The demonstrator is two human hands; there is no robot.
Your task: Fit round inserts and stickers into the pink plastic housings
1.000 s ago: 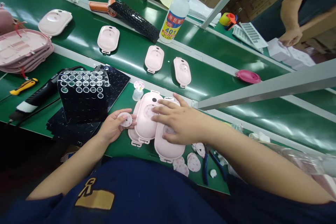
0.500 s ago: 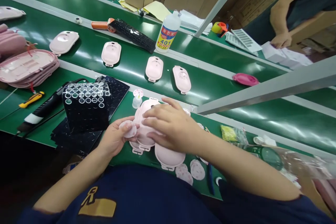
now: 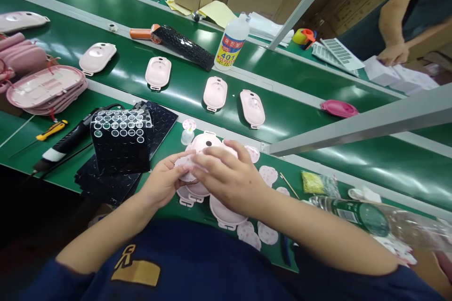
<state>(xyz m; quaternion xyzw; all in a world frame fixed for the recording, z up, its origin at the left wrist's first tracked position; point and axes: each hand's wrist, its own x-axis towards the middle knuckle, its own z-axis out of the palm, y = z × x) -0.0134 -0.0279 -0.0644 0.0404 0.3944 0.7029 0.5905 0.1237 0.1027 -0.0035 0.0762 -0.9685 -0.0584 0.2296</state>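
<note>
My left hand [image 3: 164, 181] pinches a round pale patterned disc [image 3: 184, 165] above a group of pink oval covers. My right hand [image 3: 229, 176] has come up against that disc, its fingers bent over the disc's right edge; what its fingertips hold, if anything, is hidden. Under and beside the hands lie the pink covers [image 3: 228, 211], the upper one with a small dark oval near its top. Loose patterned discs [image 3: 268, 233] lie right of the covers. A small clear nozzle bottle [image 3: 187, 136] stands just behind my left hand.
Four pale pink covers [image 3: 215, 93] lie on the green belt, with a white bottle [image 3: 232, 42] behind. Black sticker sheets [image 3: 120, 146], a heat tool [image 3: 67, 143] and a yellow screwdriver [image 3: 52, 130] are left. A plastic bottle [image 3: 360, 214] is right. Another person's hand [image 3: 393, 52] is far right.
My right hand has moved from the pink cover to the disc in my left hand. The disc has risen slightly, and the whole view has shifted a little.
</note>
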